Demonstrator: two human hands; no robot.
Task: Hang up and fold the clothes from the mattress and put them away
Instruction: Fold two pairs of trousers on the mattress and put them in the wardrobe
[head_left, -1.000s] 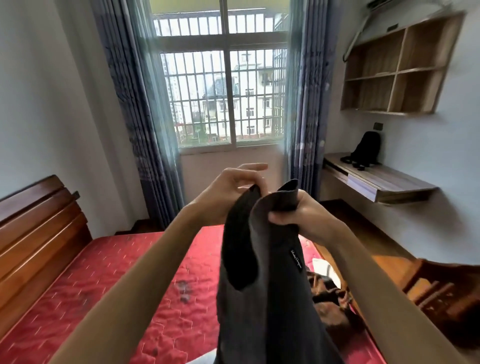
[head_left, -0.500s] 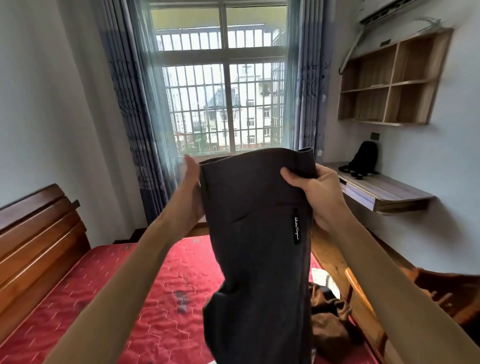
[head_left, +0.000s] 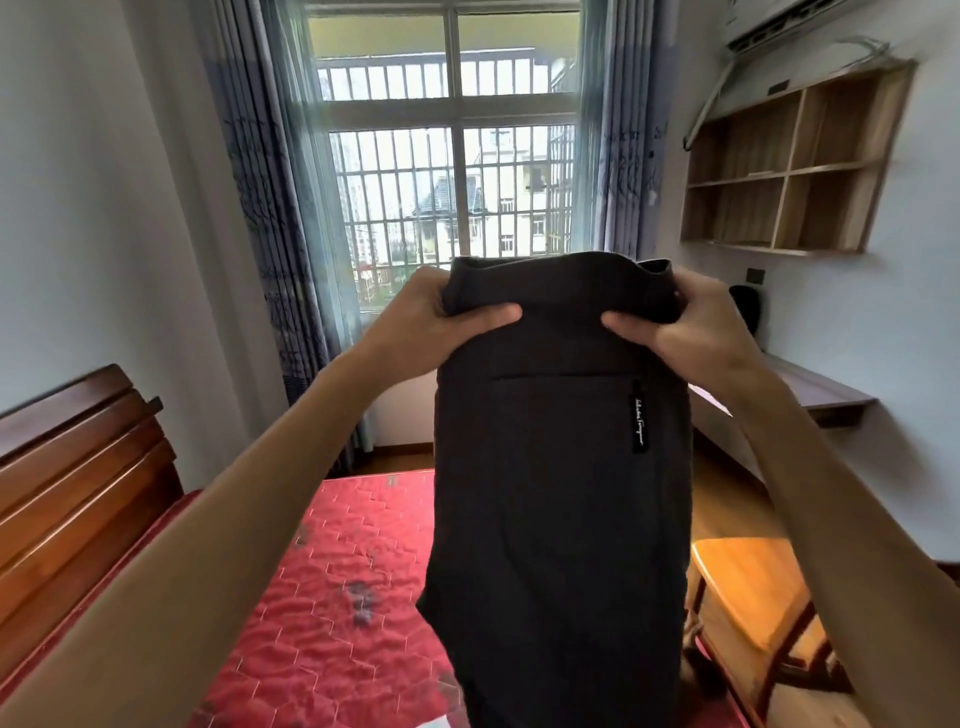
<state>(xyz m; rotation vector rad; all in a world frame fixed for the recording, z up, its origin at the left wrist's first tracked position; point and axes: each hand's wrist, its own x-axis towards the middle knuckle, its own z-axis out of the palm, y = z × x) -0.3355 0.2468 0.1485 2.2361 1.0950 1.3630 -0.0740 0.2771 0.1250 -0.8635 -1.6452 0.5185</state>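
I hold the trousers (head_left: 561, 467) up at centre frame by the waistband. My left hand (head_left: 431, 317) pinches its left corner and my right hand (head_left: 691, 322) its right, thumbs on the near face and fingers curled behind. The hands are level and neither looks nearer to me. The cloth's long axis drops straight down from the grip, and the legs run out of the bottom edge, so I cannot see where they end. A label sits by the pocket on the right side. Any fold, I judge, turns on that vertical hang. The red mattress (head_left: 322, 597) lies below at lower left, with the headboard (head_left: 78, 467) at the left edge. A window (head_left: 452, 182) is behind, a shelf (head_left: 789, 171) at upper right and a chair (head_left: 748, 587) at lower right.
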